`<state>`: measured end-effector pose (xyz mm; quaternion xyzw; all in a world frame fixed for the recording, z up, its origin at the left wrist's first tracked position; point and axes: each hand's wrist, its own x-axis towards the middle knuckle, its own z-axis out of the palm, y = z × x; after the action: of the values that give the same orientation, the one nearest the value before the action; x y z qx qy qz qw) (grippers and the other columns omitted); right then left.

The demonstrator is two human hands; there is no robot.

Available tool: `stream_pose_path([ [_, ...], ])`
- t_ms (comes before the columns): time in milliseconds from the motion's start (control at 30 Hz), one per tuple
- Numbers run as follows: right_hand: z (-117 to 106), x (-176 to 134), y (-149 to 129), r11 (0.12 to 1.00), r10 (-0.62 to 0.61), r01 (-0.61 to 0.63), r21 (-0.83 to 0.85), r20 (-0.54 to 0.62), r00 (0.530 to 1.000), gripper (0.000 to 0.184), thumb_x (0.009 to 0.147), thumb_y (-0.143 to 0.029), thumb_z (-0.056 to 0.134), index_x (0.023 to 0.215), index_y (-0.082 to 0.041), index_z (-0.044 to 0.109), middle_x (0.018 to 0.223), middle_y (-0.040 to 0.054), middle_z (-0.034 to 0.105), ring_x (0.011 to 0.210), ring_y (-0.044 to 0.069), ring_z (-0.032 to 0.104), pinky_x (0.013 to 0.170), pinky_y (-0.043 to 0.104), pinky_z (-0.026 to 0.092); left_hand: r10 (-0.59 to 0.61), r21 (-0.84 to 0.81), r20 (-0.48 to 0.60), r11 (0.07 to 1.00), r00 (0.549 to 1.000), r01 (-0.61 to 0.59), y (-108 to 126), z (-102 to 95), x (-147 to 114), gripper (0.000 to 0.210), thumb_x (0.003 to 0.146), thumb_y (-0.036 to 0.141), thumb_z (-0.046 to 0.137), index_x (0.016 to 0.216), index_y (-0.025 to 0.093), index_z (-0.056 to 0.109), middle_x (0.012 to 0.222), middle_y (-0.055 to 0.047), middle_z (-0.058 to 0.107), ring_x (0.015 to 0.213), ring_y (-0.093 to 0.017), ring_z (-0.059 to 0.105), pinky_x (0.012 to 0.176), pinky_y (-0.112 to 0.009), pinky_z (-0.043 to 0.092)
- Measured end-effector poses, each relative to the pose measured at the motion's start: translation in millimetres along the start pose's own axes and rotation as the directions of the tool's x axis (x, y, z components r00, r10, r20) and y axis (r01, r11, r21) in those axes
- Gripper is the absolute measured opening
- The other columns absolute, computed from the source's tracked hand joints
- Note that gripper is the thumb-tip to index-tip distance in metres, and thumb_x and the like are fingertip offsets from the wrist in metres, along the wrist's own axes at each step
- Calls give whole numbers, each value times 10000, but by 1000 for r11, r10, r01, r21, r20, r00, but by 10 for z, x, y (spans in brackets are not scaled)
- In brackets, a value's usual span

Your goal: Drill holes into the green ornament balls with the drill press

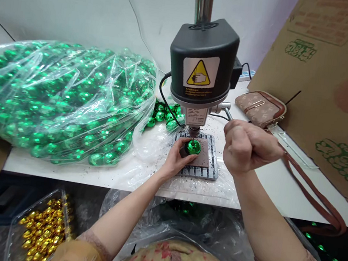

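Note:
With thumb and fingers, my left hand [176, 160] grips a shiny green faceted ball [194, 147] on the base plate [213, 163] of a small black drill press [202, 61]. The ball sits right under the press's chuck [194, 130], and a dark hole or ring shows on its near-left side. A flat brownish pad [202, 160] lies beneath it. To the right, my right hand [245, 146] is closed in a fist around the end of the metal feed lever [227, 110]. Dark specks are scattered over the plate.
A big clear bag of green balls [69, 99] fills the table's left side. Loose green balls [160, 115] lie behind the press. At right are a patterned purse [258, 108] and a cardboard box [334, 83]. Below left stands a clear bin [14, 223] of gold balls.

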<state>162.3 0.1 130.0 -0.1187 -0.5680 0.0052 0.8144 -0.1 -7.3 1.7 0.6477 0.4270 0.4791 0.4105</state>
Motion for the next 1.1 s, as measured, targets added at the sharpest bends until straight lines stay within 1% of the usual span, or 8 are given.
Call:
stream_pose_path([
  [267,237,623,4,939,341,-342,-36,-32,939,542,893,-451,658,528,-240,318,425,-65,302,369,65,272,376,311,223,18,104,-116,995,993,-6,86,14,-51,498,796,388,823,1202,206,599,1139,-80,681,1067,-241,663,948,-386,534],
  [400,228,650,74,934,349,-348,-87,-4,937,544,887,-567,620,553,-243,339,454,-59,337,385,64,292,381,301,255,236,318,-40,924,971,-211,272,-55,-464,467,840,420,778,1233,229,612,1144,-92,685,1068,-250,672,899,-374,553],
  [600,245,614,42,932,359,-361,-30,-49,932,567,865,-566,655,536,-241,326,448,-58,349,398,68,289,401,307,250,424,402,656,505,625,-764,328,-95,-1365,396,928,254,658,1320,268,605,1239,-151,678,983,-248,686,858,-366,556],
  [733,259,600,-3,945,327,-325,39,-82,941,551,843,-447,725,507,-229,346,419,-75,297,382,54,269,396,286,222,439,407,716,368,543,-836,245,-145,-1505,402,945,248,629,1344,226,587,1269,-168,685,1068,-261,674,936,-395,549],
  [833,255,580,-31,948,313,-306,89,-84,946,541,845,-379,733,506,-219,342,422,-80,268,377,46,255,401,278,199,624,445,485,427,613,-787,212,-319,-1162,319,964,265,597,1273,190,612,1194,-146,707,1087,-243,668,918,-369,561],
  [900,250,568,-50,945,320,-313,99,-76,944,526,872,-327,705,513,-215,337,433,-75,273,383,45,263,414,273,192,609,583,269,514,746,-629,192,-514,-725,313,961,146,539,1256,213,617,1107,-101,723,1058,-225,677,896,-359,565],
  [1000,242,558,-67,940,335,-327,99,-70,940,497,900,-247,663,522,-210,343,444,-66,282,394,47,276,428,272,189,425,768,19,573,905,-285,132,-840,71,303,957,113,486,1196,203,648,1081,-102,717,1027,-245,676,927,-393,542],
  [1100,239,554,-66,942,327,-319,101,-72,942,479,899,-212,654,522,-211,359,443,-64,287,391,53,272,419,281,175,98,911,-17,413,995,-26,40,-1054,763,428,916,69,496,1322,153,603,1282,-167,641,1198,-305,604,1026,-426,498],
])
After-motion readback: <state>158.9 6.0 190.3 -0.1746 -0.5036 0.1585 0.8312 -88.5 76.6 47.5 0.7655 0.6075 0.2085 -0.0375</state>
